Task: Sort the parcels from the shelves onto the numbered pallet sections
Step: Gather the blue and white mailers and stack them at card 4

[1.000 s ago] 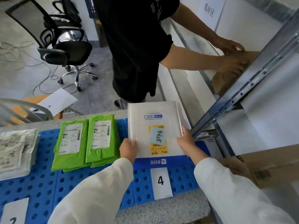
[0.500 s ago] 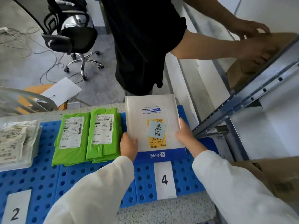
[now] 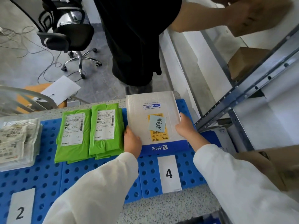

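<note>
A flat white parcel (image 3: pixel 142 120) with a blue bottom band, a yellow label and a pale blue handwritten note lies on the blue perforated pallet (image 3: pixel 48 172), just above the white card marked 4 (image 3: pixel 169 173). My left hand (image 3: pixel 131 141) grips its lower left edge and my right hand (image 3: pixel 186 128) grips its right edge. Two green bagged parcels (image 3: pixel 72 136) (image 3: pixel 105 131) lie side by side to its left. A card marked 2 (image 3: pixel 19 210) sits at the bottom left.
Another person in black (image 3: pixel 137 38) stands behind the pallet, reaching to a cardboard box (image 3: pixel 258 15) on the metal shelf rack (image 3: pixel 252 88) at right. Clear-bagged parcels (image 3: pixel 16 143) lie far left. An office chair (image 3: pixel 68 36) and cables are on the floor. A brown box (image 3: pixel 275 167) is beside my right arm.
The white parcel has settled a little lower onto the section above the card marked 4, both hands still on it. The other person's hands lifted the cardboard box higher at the shelf.
</note>
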Available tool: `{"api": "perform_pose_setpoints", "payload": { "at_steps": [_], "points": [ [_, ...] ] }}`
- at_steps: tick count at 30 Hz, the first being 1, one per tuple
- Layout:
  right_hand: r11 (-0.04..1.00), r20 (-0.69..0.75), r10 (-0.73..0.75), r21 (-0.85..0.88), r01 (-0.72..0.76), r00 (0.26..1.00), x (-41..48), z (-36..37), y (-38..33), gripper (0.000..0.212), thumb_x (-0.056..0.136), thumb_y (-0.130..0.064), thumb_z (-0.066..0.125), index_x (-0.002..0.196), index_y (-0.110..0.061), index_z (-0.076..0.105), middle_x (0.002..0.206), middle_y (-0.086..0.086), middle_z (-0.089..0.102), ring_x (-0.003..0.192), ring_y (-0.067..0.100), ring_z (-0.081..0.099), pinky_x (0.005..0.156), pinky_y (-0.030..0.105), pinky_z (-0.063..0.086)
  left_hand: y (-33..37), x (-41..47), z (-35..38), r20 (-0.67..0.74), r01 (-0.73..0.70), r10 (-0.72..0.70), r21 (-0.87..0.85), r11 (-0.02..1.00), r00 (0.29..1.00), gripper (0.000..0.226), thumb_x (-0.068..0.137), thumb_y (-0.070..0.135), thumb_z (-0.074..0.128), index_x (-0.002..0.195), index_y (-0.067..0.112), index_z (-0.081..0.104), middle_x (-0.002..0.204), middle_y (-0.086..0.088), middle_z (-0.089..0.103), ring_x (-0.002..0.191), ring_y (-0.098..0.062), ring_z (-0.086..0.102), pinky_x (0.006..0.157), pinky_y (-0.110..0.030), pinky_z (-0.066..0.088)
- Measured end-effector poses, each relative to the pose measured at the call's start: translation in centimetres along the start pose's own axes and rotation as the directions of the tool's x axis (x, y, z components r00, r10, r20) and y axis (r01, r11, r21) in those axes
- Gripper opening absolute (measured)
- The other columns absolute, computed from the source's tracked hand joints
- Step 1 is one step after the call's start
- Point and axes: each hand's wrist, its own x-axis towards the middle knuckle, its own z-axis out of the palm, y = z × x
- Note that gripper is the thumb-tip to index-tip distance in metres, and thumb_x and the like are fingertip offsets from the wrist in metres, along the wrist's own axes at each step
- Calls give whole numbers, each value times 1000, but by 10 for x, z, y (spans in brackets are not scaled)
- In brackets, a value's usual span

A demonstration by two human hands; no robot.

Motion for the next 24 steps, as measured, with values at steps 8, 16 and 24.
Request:
{"api": "perform_pose_setpoints", "payload": {
  "at_steps": [8,16,24],
  "points": [
    [985,-141,-113,-147,92,984,-62,-2,-4,34,96,-13,42,129,-8,48,124,10,51,106,29,56,88,41,52,24,-21,-14,87,-286,278,102,953,957,50,98,10,44,146,7,29,144,-7,39,126,-23,46,100,-31,41],
    [970,-212,-188,-195,147,959,-125,-17,-11,35,98,-29,46,127,-9,48,130,9,52,120,29,50,97,40,45,70,-60,-11,298,-748,696,392,535,653,46,99,27,44,140,8,39,144,-7,43,136,-22,34,116,-33,24],
    [988,-301,-127,-118,95,945,-164,-38,35,49,98,-35,47,137,-6,42,139,11,46,128,29,45,103,39,39,97,-112,20,447,-870,803,463,170,394,49,97,25,47,142,7,37,147,-6,38,143,-21,25,118,-28,2]
  ]
}}
